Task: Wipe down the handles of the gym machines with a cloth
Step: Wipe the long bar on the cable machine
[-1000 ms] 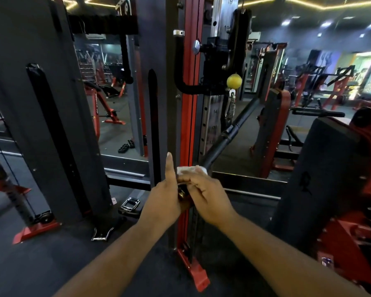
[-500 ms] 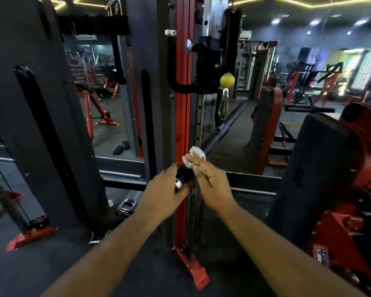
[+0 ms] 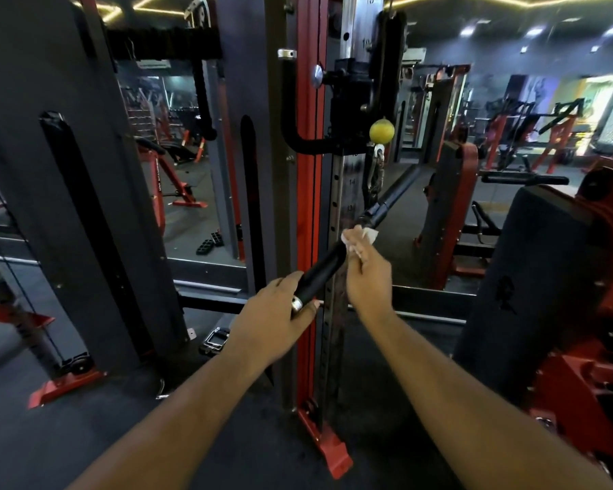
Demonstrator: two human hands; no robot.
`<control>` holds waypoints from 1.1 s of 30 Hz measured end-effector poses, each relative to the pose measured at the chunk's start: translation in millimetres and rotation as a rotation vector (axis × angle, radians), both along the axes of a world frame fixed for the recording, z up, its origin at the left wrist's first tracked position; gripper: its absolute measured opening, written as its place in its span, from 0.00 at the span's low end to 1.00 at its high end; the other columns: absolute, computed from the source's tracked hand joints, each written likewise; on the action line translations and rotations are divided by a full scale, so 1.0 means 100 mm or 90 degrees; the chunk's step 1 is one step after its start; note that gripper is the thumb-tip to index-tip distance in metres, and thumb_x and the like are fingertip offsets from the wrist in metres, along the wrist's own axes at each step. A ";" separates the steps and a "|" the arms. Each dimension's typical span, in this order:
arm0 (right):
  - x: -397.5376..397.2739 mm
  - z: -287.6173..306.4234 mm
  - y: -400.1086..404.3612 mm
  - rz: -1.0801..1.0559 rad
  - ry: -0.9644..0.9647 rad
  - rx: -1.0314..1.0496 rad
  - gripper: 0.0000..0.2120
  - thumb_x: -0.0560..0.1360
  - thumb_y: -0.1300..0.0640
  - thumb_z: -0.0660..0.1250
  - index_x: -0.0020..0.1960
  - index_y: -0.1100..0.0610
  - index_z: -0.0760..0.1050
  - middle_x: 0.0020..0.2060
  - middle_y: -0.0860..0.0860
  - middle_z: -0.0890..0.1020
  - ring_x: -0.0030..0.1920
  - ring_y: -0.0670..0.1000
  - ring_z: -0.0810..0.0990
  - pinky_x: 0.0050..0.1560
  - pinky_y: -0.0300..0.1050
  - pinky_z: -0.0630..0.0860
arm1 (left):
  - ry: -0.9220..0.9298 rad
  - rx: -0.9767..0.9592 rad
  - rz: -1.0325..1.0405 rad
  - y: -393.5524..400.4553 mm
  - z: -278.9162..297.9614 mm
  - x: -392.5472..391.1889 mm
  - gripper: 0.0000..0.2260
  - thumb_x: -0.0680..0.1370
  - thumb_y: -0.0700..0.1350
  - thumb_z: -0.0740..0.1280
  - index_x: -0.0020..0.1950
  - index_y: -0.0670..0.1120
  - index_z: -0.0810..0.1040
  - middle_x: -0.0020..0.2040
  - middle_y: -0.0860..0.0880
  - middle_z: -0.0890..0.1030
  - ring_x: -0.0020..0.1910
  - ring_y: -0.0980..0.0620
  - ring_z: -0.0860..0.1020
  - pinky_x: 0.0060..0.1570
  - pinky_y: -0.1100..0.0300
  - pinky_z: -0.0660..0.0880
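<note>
Hanging from the red upright [image 3: 307, 192] of the cable machine by a carabiner [image 3: 376, 173] under a yellow ball [image 3: 382, 129]: the black bar handle [image 3: 328, 265], judged rigid, fairly heavy, free to swing. Steadying the near, chrome-capped end: left hand [image 3: 275, 321], fingers curled round the grip. Pressing the white cloth [image 3: 367, 236] against the bar's middle: right hand [image 3: 367, 274], fingers pinching it. Cloth judged soft, light; best gripped bunched around the bar.

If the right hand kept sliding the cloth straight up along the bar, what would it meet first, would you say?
Probably the bar's centre joint, just above the right hand and the cloth; depth is unclear.
</note>
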State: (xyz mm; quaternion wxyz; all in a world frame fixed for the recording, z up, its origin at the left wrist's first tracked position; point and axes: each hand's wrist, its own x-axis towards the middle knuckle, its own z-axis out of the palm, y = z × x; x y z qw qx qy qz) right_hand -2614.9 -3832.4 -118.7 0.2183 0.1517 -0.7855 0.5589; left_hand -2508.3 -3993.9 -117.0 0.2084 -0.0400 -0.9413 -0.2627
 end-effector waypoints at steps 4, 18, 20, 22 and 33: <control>0.50 -0.27 -0.21 0.178 0.105 0.000 0.21 0.84 0.66 0.59 0.71 0.48 0.72 0.72 0.48 0.74 0.73 0.40 0.70 0.74 0.42 0.68 | 0.008 -0.023 0.007 -0.08 -0.04 -0.06 0.23 0.81 0.55 0.67 0.75 0.53 0.69 0.62 0.50 0.79 0.56 0.50 0.79 0.52 0.56 0.76; -0.19 0.02 -0.40 0.103 -0.248 -0.612 0.11 0.85 0.61 0.60 0.63 0.57 0.79 0.50 0.55 0.83 0.49 0.52 0.84 0.55 0.51 0.82 | 0.017 -0.247 0.097 0.11 0.23 -0.11 0.27 0.85 0.56 0.55 0.83 0.52 0.53 0.61 0.49 0.73 0.48 0.52 0.77 0.40 0.58 0.73; 0.02 0.00 -0.50 0.137 -0.310 -0.669 0.11 0.84 0.61 0.62 0.62 0.57 0.80 0.51 0.57 0.86 0.51 0.55 0.86 0.60 0.55 0.81 | 0.035 -0.260 0.119 0.11 0.23 -0.12 0.25 0.86 0.56 0.52 0.83 0.52 0.56 0.60 0.49 0.74 0.48 0.51 0.78 0.39 0.58 0.71; 0.32 -0.08 -0.56 0.229 -0.377 -0.694 0.11 0.84 0.60 0.61 0.63 0.59 0.80 0.51 0.58 0.86 0.51 0.56 0.86 0.57 0.53 0.81 | 0.039 -0.270 0.126 0.06 0.22 -0.13 0.25 0.86 0.56 0.52 0.83 0.52 0.56 0.61 0.49 0.75 0.49 0.50 0.78 0.40 0.58 0.70; -0.06 0.17 -0.25 0.112 -0.387 -0.763 0.12 0.82 0.64 0.64 0.64 0.58 0.79 0.53 0.57 0.85 0.53 0.56 0.85 0.58 0.55 0.82 | 0.070 -0.254 0.093 -0.04 0.04 -0.14 0.25 0.86 0.56 0.51 0.82 0.51 0.58 0.68 0.51 0.76 0.65 0.51 0.74 0.58 0.52 0.78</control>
